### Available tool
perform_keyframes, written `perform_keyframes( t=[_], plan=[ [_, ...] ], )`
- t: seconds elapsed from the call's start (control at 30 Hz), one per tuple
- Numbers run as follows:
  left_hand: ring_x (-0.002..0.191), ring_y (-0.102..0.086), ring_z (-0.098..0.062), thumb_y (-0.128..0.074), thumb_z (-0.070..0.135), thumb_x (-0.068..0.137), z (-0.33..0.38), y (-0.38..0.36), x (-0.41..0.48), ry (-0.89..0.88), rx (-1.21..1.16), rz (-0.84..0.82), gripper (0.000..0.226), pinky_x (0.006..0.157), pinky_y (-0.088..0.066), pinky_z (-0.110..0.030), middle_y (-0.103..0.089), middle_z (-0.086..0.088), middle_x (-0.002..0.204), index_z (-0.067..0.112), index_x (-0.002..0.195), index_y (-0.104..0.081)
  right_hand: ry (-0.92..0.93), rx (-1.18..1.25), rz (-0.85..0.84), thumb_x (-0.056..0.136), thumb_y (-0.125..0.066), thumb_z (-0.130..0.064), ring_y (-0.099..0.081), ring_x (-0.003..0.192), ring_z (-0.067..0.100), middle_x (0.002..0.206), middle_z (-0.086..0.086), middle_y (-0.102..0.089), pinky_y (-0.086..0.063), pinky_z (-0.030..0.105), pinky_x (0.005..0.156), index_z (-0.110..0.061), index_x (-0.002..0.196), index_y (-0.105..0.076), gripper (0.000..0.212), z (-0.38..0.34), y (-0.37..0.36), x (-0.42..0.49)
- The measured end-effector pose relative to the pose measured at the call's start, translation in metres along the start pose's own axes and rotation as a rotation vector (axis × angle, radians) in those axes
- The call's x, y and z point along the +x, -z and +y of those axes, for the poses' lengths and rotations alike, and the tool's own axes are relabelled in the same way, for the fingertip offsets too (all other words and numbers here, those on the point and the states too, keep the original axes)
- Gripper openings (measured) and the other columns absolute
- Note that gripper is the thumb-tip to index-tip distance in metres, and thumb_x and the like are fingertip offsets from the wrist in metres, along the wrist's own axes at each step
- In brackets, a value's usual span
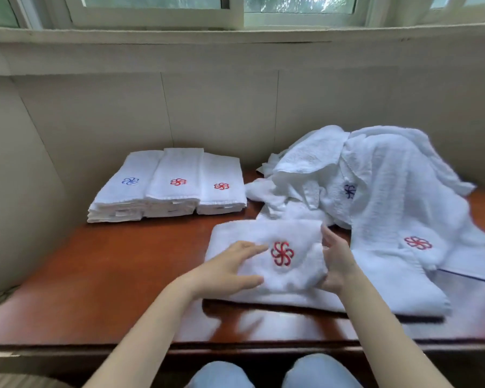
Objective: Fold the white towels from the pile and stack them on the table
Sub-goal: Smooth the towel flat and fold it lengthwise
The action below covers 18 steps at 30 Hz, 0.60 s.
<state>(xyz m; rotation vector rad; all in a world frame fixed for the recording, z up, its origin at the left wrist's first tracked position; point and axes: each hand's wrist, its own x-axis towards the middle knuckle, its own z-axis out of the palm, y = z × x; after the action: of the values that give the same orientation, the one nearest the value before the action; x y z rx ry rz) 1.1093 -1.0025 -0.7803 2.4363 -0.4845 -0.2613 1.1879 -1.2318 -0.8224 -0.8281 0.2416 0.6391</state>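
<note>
A partly folded white towel (289, 233) with a red pinwheel emblem lies on the table in front of me. My left hand (227, 268) rests flat on its left part, fingers straight and pointing toward the emblem. My right hand (337, 261) stands on edge against the towel's right side, fingers straight, palm facing left. Three stacks of folded white towels (167, 189) sit side by side at the back left, one with a blue emblem and two with red ones. The loose pile of white towels (375, 177) heaps up at the back right.
The reddish-brown wooden table (109, 275) stands against a beige wall under a window. A towel with a red emblem (417, 243) drapes from the pile down to the table's front right. My knees in blue jeans (275, 372) show below the table's front edge.
</note>
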Motion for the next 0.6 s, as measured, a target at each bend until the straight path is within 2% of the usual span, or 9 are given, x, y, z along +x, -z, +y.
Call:
perform_keyframes(
  t=[0.07, 0.13, 0.17, 0.23, 0.3, 0.37, 0.43, 0.53, 0.6],
  plan=[
    [0.130, -0.034, -0.002, -0.056, 0.022, 0.095, 0.007, -0.007, 0.004, 0.017, 0.009, 0.114, 0.050, 0.103, -0.019, -0.007, -0.037, 0.010, 0.140, 0.026, 0.142, -0.040, -0.011, -0.282, 0.236, 0.087, -0.065, -0.035, -0.070, 0.085, 0.030, 0.096, 0.018, -0.071, -0.055, 0.036, 0.073, -0.001, 0.104, -0.067, 0.039, 0.004, 0.011, -0.005],
    [0.131, -0.036, -0.005, -0.054, 0.020, 0.096, 0.008, -0.010, 0.006, 0.077, 0.008, 0.207, 0.042, 0.103, -0.020, -0.010, -0.042, 0.005, 0.140, 0.023, 0.137, -0.047, 0.094, -0.628, 0.455, 0.087, -0.066, -0.011, -0.065, 0.070, 0.026, 0.080, 0.013, -0.067, -0.051, 0.028, 0.064, -0.006, 0.094, -0.061, 0.010, 0.004, 0.016, -0.004],
    [0.132, -0.036, -0.007, -0.053, 0.019, 0.096, 0.008, -0.012, 0.007, 0.097, 0.023, 0.230, 0.040, 0.104, -0.021, -0.012, -0.043, 0.005, 0.140, 0.022, 0.135, -0.049, 0.166, -0.737, 0.488, 0.087, -0.062, -0.002, -0.059, 0.066, 0.024, 0.077, 0.011, -0.062, -0.048, 0.026, 0.061, -0.007, 0.088, -0.059, 0.006, 0.001, 0.016, -0.005],
    [0.135, -0.032, -0.011, -0.053, 0.022, 0.096, 0.003, -0.016, 0.010, 0.131, 0.098, 0.256, 0.039, 0.107, -0.020, -0.018, -0.041, 0.005, 0.142, 0.022, 0.135, -0.049, 0.241, -0.835, 0.452, 0.087, -0.053, 0.009, -0.053, 0.064, 0.021, 0.076, 0.010, -0.056, -0.044, 0.024, 0.055, -0.005, 0.084, -0.059, 0.016, -0.014, 0.017, -0.010],
    [0.138, -0.026, -0.018, -0.052, 0.027, 0.096, -0.003, -0.020, 0.016, 0.206, 0.180, 0.289, 0.042, 0.110, -0.021, -0.025, -0.035, 0.002, 0.147, 0.025, 0.138, -0.046, 0.312, -0.840, 0.419, 0.087, -0.049, 0.012, -0.057, 0.075, 0.023, 0.084, 0.012, -0.060, -0.045, 0.028, 0.062, -0.004, 0.092, -0.062, 0.021, -0.038, 0.022, -0.027],
    [0.139, -0.023, -0.024, -0.051, 0.031, 0.096, -0.006, -0.027, 0.026, 0.284, 0.191, 0.300, 0.045, 0.111, -0.022, -0.032, -0.030, -0.001, 0.150, 0.028, 0.140, -0.043, 0.414, -0.754, 0.426, 0.087, -0.045, 0.013, -0.058, 0.086, 0.025, 0.092, 0.014, -0.063, -0.046, 0.033, 0.074, -0.006, 0.091, -0.064, 0.027, -0.067, 0.036, -0.052],
    [0.140, -0.020, -0.028, -0.050, 0.035, 0.095, -0.006, -0.040, 0.038, 0.322, 0.153, 0.233, 0.048, 0.113, -0.021, -0.034, -0.024, -0.005, 0.152, 0.029, 0.142, -0.039, 0.466, -0.743, 0.522, 0.086, -0.045, 0.013, -0.058, 0.085, 0.026, 0.091, 0.014, -0.063, -0.046, 0.034, 0.075, -0.006, 0.087, -0.064, 0.027, -0.090, 0.061, -0.077],
    [0.144, -0.010, -0.029, -0.050, 0.037, 0.095, -0.003, -0.064, 0.057, 0.301, 0.177, 0.124, 0.050, 0.115, -0.015, -0.033, -0.013, -0.010, 0.156, 0.036, 0.143, -0.036, 0.335, -0.867, 0.695, 0.083, -0.048, 0.014, -0.059, 0.084, 0.029, 0.093, 0.018, -0.062, -0.049, 0.040, 0.076, 0.005, 0.101, -0.062, 0.024, -0.092, 0.109, -0.098],
    [0.144, -0.013, -0.030, -0.051, 0.037, 0.094, -0.002, -0.074, 0.068, 0.306, 0.153, 0.192, 0.049, 0.114, -0.016, -0.032, -0.012, -0.009, 0.157, 0.035, 0.142, -0.039, 0.235, -0.891, 0.750, 0.086, -0.059, 0.004, -0.060, 0.099, 0.031, 0.113, 0.023, -0.062, -0.048, 0.046, 0.091, 0.010, 0.113, -0.059, 0.028, -0.080, 0.130, -0.098]
  ],
)
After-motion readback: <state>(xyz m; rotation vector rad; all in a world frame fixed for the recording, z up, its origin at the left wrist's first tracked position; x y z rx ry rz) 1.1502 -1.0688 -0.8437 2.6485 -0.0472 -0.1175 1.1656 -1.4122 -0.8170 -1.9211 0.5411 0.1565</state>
